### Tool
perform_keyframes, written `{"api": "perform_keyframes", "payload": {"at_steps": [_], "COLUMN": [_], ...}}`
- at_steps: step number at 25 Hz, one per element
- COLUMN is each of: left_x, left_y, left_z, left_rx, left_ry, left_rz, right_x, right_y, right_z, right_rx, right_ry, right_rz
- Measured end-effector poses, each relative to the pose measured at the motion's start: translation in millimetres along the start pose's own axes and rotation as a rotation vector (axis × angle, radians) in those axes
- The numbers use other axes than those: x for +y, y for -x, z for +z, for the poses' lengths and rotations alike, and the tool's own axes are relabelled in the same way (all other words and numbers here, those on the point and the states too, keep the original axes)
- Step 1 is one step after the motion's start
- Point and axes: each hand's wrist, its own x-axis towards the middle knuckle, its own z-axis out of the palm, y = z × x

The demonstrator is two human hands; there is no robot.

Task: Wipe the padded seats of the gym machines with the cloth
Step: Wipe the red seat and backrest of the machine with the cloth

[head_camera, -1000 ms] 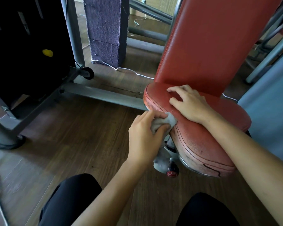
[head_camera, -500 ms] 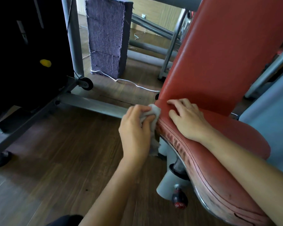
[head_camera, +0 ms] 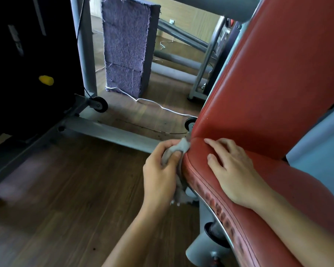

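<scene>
The left hand (head_camera: 159, 170) grips the grey cloth (head_camera: 176, 151), pressing it to the red seat (head_camera: 278, 189) at its left rear edge, apparently just below the backrest (head_camera: 268, 74). The right hand (head_camera: 233, 170) rests flat, fingers spread, on the seat.

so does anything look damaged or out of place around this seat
Yes. The red seat shows dark worn blotches along its stitched side seam, near where the left hand grips the cloth. A loose white cord snakes across the wooden floor, and the purple felt-covered column has frayed edges.
</scene>
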Motion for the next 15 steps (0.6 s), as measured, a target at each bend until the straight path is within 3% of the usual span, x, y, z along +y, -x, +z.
{"api": "perform_keyframes", "payload": {"at_steps": [2,6,11,15], "left_x": [3,4,12,10], "left_y": [3,-45,10,-46], "left_z": [0,23,7,22], "left_rx": [0.003,-0.065,0.027,-0.086], "left_ry": [0.027,-0.061,0.028,-0.078], "left_rz": [-0.004,-0.203,-0.050,-0.180], "right_x": [1,-1,1,2], "right_y": [-1,-1,-2,-3], "right_z": [0,-1,0,-1], "right_rx": [-0.007,-0.028,-0.036,-0.056], "right_ry": [0.014,0.014,0.029,0.021], "right_rz": [0.005,0.011,0.013,0.020]}}
